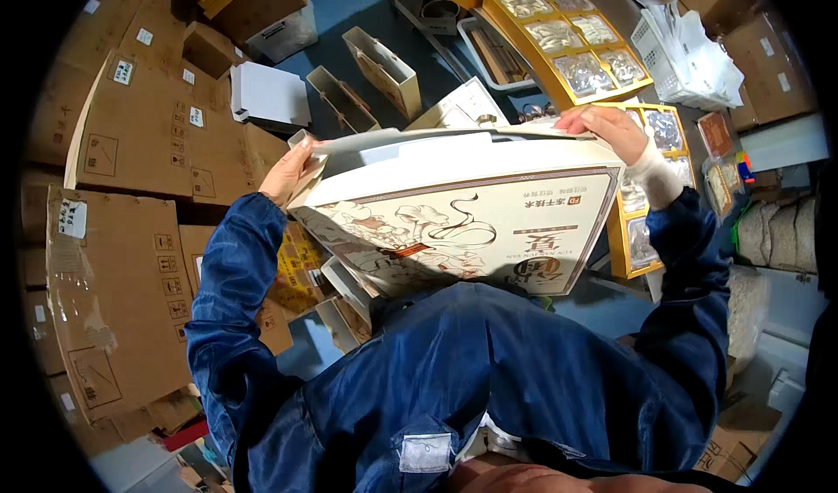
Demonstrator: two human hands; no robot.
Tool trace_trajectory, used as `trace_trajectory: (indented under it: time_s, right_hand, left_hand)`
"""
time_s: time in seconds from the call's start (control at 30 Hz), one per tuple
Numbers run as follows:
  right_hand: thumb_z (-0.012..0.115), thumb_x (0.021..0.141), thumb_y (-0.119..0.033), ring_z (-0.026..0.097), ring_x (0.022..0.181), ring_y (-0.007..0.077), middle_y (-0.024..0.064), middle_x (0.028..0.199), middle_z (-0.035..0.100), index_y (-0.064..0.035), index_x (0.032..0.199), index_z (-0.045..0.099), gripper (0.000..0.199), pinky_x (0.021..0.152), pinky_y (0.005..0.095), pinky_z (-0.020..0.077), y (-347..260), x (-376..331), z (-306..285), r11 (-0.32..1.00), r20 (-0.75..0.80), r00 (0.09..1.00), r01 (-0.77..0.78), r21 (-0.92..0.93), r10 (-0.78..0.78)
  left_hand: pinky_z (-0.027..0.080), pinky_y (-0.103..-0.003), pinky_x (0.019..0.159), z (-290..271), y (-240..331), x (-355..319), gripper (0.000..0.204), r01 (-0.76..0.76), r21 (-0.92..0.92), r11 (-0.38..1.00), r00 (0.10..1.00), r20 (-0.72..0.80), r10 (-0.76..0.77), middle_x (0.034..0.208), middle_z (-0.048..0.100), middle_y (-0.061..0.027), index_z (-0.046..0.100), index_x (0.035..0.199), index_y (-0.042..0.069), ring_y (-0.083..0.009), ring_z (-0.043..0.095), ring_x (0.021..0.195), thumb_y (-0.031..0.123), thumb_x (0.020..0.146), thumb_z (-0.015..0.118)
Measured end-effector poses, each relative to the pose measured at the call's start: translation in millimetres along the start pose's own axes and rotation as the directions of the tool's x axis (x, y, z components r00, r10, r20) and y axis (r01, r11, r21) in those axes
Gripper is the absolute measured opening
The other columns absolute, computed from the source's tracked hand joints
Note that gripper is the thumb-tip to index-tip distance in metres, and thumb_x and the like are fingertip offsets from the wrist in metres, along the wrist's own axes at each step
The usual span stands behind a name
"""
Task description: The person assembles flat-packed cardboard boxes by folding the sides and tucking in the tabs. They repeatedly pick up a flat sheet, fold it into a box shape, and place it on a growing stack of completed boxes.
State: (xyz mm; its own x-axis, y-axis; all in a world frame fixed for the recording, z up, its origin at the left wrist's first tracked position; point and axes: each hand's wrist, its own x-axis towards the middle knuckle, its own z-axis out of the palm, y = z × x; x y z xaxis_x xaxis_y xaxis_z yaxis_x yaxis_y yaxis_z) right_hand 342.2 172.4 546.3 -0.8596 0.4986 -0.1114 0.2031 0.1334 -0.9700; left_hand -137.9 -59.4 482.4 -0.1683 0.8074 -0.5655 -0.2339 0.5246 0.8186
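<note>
A large cream gift box stands in front of my body. Its printed face, with brown line drawings and dark lettering, tilts up toward me, and its lower edge meets my blue jacket. Along the far side the top is open, with a pale flap and a white inner panel showing. My left hand grips the box's left end, thumb up by the side flap. At the right far corner my right hand, with a pale wrap at its wrist, has its fingers closed over the top edge. The fingers partly hide that corner.
Stacked brown cartons line the left. Beyond the box stand upright cream boxes and a white box. Yellow trays of clear-wrapped packs run along the right, near a white basket holding plastic bags.
</note>
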Motion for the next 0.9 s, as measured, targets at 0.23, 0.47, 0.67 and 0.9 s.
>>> trace_trajectory:
  time_s: [0.23, 0.47, 0.67, 0.9]
  right_hand:
    - [0.06, 0.08, -0.033, 0.042, 0.12, 0.0253, 0.0168, 0.128, 0.045, -0.0026, 0.133, 0.037, 0.065, 0.101, 0.0316, 0.0309, -22.2, 13.7, 2.9, 0.897, 0.127, 0.954, -0.204, -0.393, 0.273]
    - [0.064, 0.075, -0.039, 0.05, 0.106, 0.0275, 0.0144, 0.11, 0.054, -0.0049, 0.12, 0.047, 0.06, 0.091, 0.0349, 0.0382, -36.5, 36.9, 8.4, 0.854, 0.258, 0.903, -0.186, -0.486, 0.343]
    - [0.063, 0.073, -0.038, 0.05, 0.103, 0.031, 0.0171, 0.104, 0.056, -0.0047, 0.117, 0.051, 0.056, 0.088, 0.0394, 0.0387, -16.1, 38.7, 15.2, 0.702, 0.236, 0.957, 0.053, -0.71, 0.166]
    - [0.057, 0.081, -0.038, 0.052, 0.1, 0.0326, 0.0193, 0.105, 0.056, -0.0009, 0.109, 0.053, 0.047, 0.087, 0.0387, 0.0394, -23.1, 45.7, 26.6, 0.647, 0.151, 0.942, -0.083, -0.758, 0.298]
  left_hand:
    - [0.032, -0.032, 0.102, 27.6, 37.0, -17.1, 0.054, -0.054, 0.408, 0.911, 0.933, 0.345, -0.1, 0.129, 0.042, -0.0121, 0.038, 0.13, 0.008, -0.0222, 0.04, 0.119, 0.018, 0.083, 0.065]
    - [0.034, -0.032, 0.098, 21.6, 36.6, -19.2, 0.064, -0.02, 0.671, 0.741, 0.959, 0.222, -0.175, 0.122, 0.047, -0.0127, 0.037, 0.129, 0.003, -0.0242, 0.044, 0.113, 0.014, 0.076, 0.069]
    - [0.039, -0.03, 0.09, 29.2, 20.1, -12.1, 0.052, -0.056, 0.644, 0.763, 0.984, 0.166, -0.067, 0.108, 0.054, -0.0129, 0.045, 0.12, 0.003, -0.0213, 0.05, 0.102, 0.027, 0.08, 0.068]
    - [0.043, -0.038, 0.083, 48.8, 30.3, -9.0, 0.07, -0.068, 0.907, 0.416, 0.995, 0.092, -0.039, 0.106, 0.053, -0.0217, 0.055, 0.107, 0.0, -0.032, 0.054, 0.098, 0.059, 0.071, 0.066]
